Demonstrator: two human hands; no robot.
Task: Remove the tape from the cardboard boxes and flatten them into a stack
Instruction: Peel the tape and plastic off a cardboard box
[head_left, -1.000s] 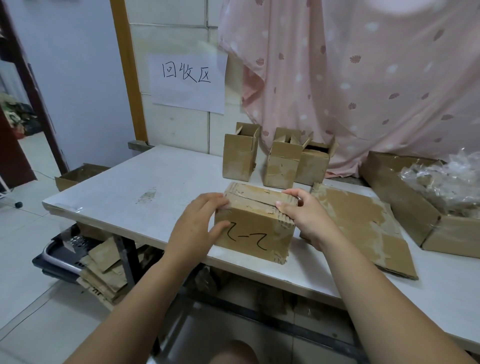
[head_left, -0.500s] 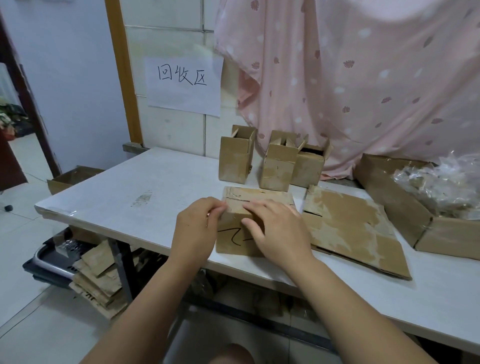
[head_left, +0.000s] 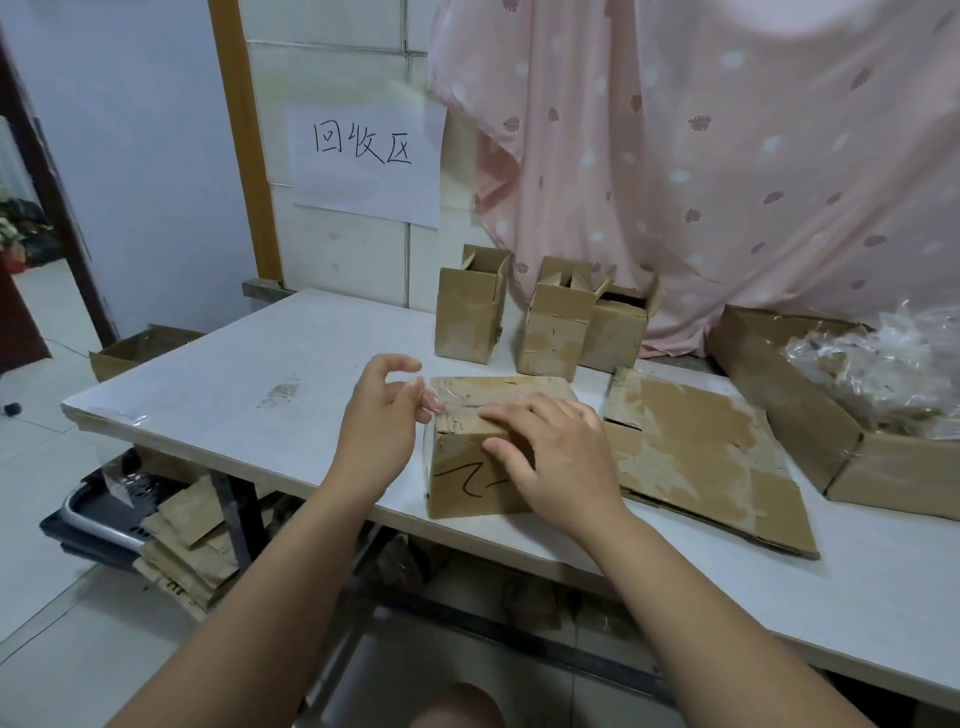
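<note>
A closed cardboard box (head_left: 467, 491) with a black scribble on its front stands near the table's front edge. Clear tape (head_left: 448, 391) runs over its top. My left hand (head_left: 376, 431) is at the box's top left corner, thumb and fingertips pinched at the end of the tape. My right hand (head_left: 556, 457) presses on the box, fingers on top and thumb on the front face. To the right of the box, flattened cardboard (head_left: 696, 452) lies on the table.
Three open small boxes (head_left: 470, 317) (head_left: 553, 332) (head_left: 618, 332) stand at the back of the white table (head_left: 234, 395). A large carton (head_left: 810, 415) at right holds crumpled clear tape (head_left: 893, 364). Cardboard scraps (head_left: 182, 551) lie under the table.
My right hand slid from the box's right end onto its top and front. My left hand shifted from the box's left side up to the top left corner and pinches there.
</note>
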